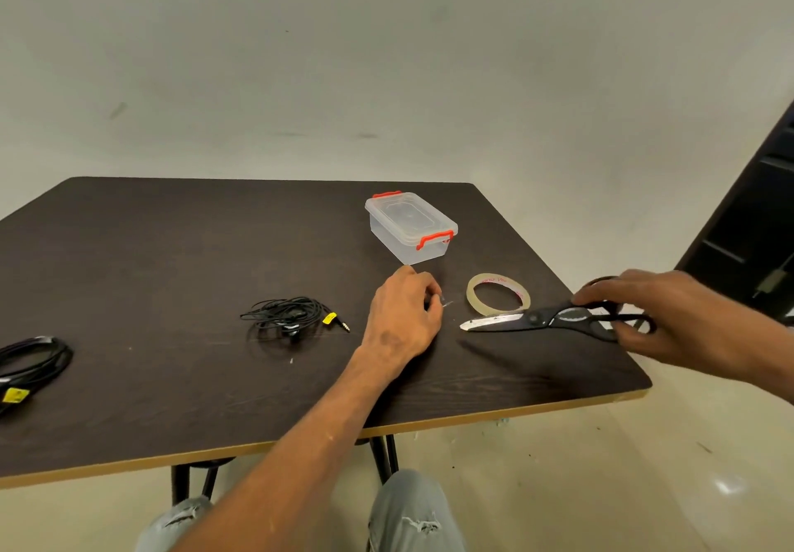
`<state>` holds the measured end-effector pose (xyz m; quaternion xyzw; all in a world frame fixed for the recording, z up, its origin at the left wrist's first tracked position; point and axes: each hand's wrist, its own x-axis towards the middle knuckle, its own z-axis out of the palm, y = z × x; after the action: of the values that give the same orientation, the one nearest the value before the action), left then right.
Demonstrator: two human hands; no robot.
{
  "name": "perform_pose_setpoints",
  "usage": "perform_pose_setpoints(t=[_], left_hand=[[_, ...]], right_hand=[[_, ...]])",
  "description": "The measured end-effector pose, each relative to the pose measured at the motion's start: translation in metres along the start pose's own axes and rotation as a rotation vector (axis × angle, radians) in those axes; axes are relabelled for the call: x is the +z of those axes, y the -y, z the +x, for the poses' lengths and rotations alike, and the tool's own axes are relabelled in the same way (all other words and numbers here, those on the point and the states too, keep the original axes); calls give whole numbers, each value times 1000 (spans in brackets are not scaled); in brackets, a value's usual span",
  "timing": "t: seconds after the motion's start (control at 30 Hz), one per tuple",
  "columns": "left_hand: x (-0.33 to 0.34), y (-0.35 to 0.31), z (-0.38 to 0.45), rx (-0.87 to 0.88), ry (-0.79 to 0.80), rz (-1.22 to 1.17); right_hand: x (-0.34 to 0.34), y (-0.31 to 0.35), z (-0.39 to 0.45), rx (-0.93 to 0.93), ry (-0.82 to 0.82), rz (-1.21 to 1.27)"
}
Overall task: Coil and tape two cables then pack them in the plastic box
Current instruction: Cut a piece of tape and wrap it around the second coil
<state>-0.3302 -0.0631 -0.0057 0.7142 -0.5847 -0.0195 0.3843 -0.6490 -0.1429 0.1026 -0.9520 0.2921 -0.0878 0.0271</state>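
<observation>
Between the hands lies the tape roll; the left hand pinches a cut strip, probably for binding, while the right hand grips scissors. Both cables lie left of them; the box stands closed beyond.

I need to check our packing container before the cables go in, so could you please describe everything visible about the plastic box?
The plastic box is small, rectangular and clear, and it looks empty. Its clear lid is on, with a red-orange clip at each short end, both seemingly folded down. It stands upright on the dark table, towards the far right, turned at an angle to the table's edges. Nothing touches it; the left hand is just in front of it.
</observation>
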Motion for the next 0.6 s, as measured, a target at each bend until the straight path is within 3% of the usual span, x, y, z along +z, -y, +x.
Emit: perform_pose_setpoints(t=[0.2,0.6], left_hand=[[3,-1,-1,53,-56,-6],[1,-5,-3,110,-105,7]], right_hand=[[-36,2,10,89,-142,-18],[-5,28,56,95,-33,-79]])
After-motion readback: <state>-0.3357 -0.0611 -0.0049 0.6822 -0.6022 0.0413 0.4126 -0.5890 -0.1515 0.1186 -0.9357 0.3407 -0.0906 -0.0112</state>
